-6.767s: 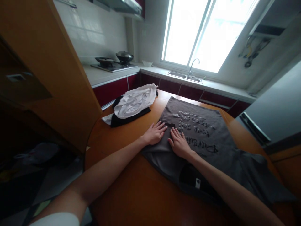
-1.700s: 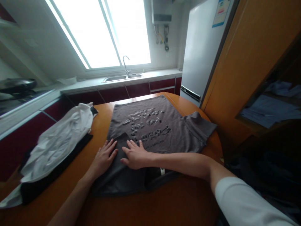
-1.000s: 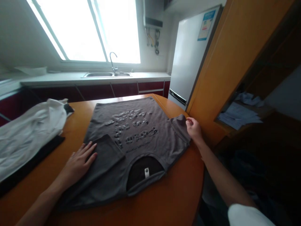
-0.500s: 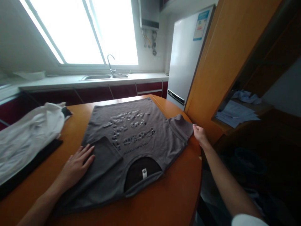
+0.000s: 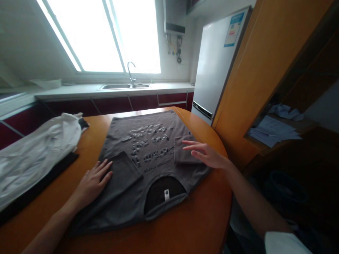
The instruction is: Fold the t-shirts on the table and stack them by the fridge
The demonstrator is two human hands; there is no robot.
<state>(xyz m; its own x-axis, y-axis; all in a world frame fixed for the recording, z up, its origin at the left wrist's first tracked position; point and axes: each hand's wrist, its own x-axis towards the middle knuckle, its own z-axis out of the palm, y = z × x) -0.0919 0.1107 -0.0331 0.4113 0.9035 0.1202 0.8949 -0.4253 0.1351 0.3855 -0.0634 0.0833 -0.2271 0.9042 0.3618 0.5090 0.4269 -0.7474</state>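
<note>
A dark grey T-shirt (image 5: 148, 148) with raised lettering lies flat on the round orange table (image 5: 185, 225), collar toward me. Both sleeves are folded inward over its body. My left hand (image 5: 92, 181) lies flat and open on the folded left sleeve. My right hand (image 5: 208, 155) is open, fingers stretched out, resting on the folded right sleeve (image 5: 185, 153).
A pile of white and black clothes (image 5: 34, 158) lies on the table's left side. Behind are a counter with sink (image 5: 124, 85) and a bright window. A white fridge (image 5: 219, 63) and an orange cabinet (image 5: 259, 67) with papers on a shelf stand to the right.
My right hand has left the shirt's middle, taken the right sleeve at the table edge and folded it inward, and now lies open on it. My left hand stayed on the left sleeve.
</note>
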